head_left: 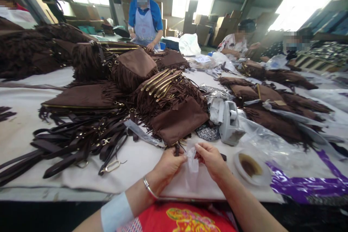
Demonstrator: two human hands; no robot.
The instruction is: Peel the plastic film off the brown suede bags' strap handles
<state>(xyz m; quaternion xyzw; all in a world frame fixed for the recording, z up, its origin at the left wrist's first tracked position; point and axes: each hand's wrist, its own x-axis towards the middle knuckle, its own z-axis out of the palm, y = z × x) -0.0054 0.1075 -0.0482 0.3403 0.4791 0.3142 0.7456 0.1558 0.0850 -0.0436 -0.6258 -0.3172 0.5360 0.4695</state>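
Near the table's front edge, my left hand is closed, its thumb and fingers pinching a short dark brown strap at the edge of a brown fringed pouch. Thin white tissue paper hangs between my hands and touches the left fingertips. My right hand pinches the tissue's upper right side. Beyond my hands, the pouch leans on a pile of fringed pouches with gold zippers. A clear plastic strip lies left of the pouch.
Dark straps with metal clasps spread at left. A grey tape dispenser, a round white dish with brown residue and purple-printed plastic lie at right. More brown pouches sit farther right. A person in a blue shirt stands across the table.
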